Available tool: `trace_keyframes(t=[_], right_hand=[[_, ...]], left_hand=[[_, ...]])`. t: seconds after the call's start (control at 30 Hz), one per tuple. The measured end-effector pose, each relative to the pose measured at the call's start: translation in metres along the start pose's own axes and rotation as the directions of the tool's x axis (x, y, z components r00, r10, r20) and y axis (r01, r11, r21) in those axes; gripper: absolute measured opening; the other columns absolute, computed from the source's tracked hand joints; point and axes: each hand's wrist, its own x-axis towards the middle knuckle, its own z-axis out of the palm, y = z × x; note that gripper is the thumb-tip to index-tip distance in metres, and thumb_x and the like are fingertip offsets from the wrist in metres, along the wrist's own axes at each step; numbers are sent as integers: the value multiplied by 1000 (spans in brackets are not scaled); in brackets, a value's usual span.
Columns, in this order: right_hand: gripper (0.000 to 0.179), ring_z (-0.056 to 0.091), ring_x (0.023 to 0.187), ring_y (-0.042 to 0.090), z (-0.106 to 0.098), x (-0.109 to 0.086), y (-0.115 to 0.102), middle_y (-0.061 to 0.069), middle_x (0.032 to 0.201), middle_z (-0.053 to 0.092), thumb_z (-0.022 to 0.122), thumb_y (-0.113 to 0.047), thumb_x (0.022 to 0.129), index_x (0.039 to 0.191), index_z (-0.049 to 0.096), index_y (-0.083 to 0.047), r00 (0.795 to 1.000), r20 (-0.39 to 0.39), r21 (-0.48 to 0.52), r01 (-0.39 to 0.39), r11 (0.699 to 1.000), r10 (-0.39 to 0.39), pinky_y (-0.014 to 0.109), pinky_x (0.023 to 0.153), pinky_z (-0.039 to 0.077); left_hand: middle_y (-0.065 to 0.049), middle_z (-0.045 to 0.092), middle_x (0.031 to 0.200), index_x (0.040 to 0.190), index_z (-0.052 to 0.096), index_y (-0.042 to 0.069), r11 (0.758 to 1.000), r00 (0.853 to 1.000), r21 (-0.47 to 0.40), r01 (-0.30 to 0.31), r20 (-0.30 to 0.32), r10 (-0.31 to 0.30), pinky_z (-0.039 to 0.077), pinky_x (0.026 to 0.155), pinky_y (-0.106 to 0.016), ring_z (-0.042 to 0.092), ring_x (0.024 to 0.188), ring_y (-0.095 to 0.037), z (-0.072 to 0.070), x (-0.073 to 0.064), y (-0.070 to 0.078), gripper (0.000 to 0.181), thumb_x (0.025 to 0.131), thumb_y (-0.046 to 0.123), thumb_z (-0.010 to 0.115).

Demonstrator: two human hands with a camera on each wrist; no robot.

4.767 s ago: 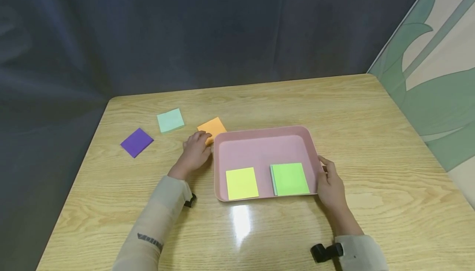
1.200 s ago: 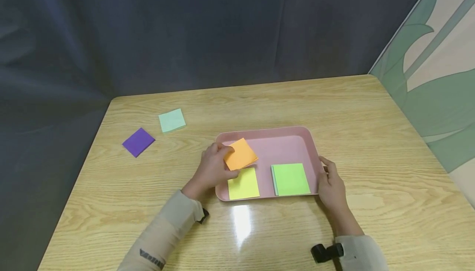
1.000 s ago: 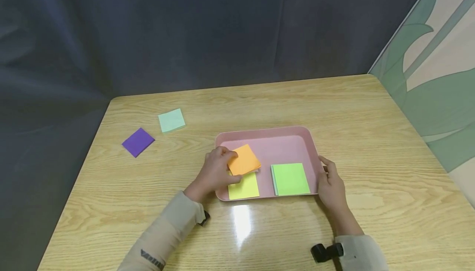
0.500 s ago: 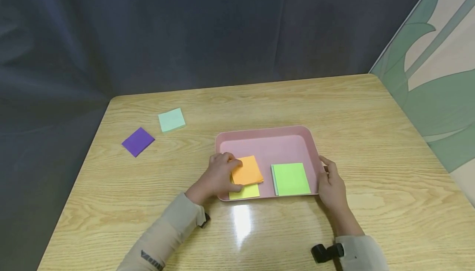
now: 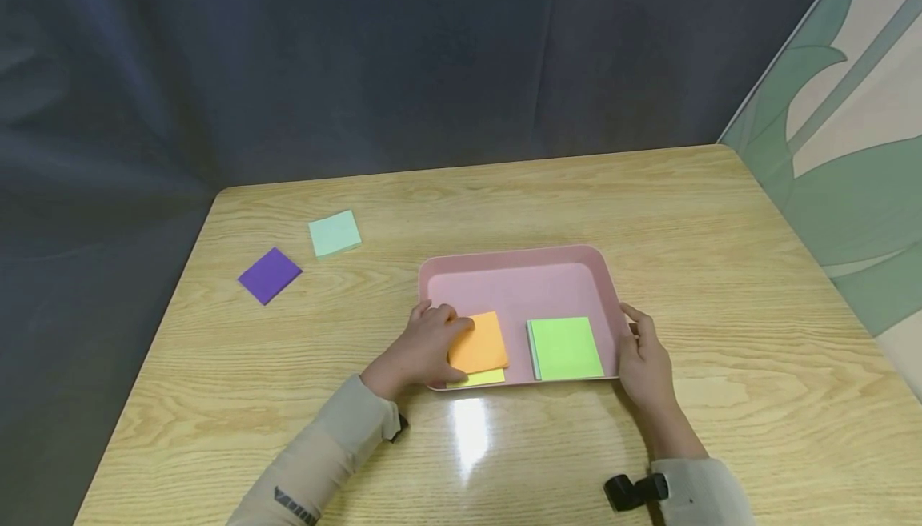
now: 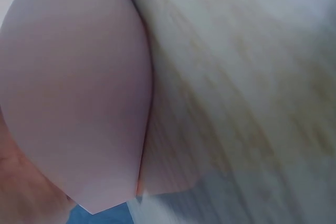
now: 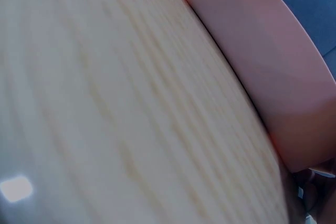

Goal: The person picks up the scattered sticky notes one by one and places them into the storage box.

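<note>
My left hand (image 5: 428, 344) grips an orange sticky note pad (image 5: 481, 343) by its left side, thumb at the near edge and fingers at the far one. The orange pad lies over a yellow sticky note pad (image 5: 484, 379), of which only a near strip shows. Both are in the left part of a pink tray (image 5: 519, 282). In the tray's near right part sits a bright green pad (image 5: 567, 348), with a pale edge showing at its left. My right hand (image 5: 643, 358) holds the tray by its right wall; the right wrist view shows the tray wall (image 7: 262, 45) and fingers at its corner.
On the wooden table (image 5: 216, 398), left of the tray, lie a purple pad (image 5: 270, 276) and a mint green pad (image 5: 334, 234). A dark curtain (image 5: 374, 62) hangs behind the table, and a leaf-patterned surface (image 5: 857, 214) stands at the right.
My left hand has taken the orange pad from the table behind the tray's left corner, carried it into the tray and lowered it over the yellow pad. My right hand has stayed at the tray.
</note>
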Motion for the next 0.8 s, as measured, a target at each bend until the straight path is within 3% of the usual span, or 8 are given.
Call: trace_keyframes(t=[0.4,0.8], right_hand=[[40,49,81,31,1,0,1,21,102,47,22,-11,92,130,33,-11,1000,-9,-5,-8,1000,8,33,62,39],[40,50,82,32,1,0,1,21,103,47,23,-10,91,130,34,-13,1000,-13,14,-27,1000,27,34,64,40]], left_hand=[[-5,46,108,123,45,16,997,999,75,-22,32,20,11,96,-45,42,99,-21,0,-1,0,71,62,35,74],[-3,47,105,121,47,15,996,998,78,-48,41,45,9,97,-47,42,97,-18,-2,-6,3,66,62,29,73]])
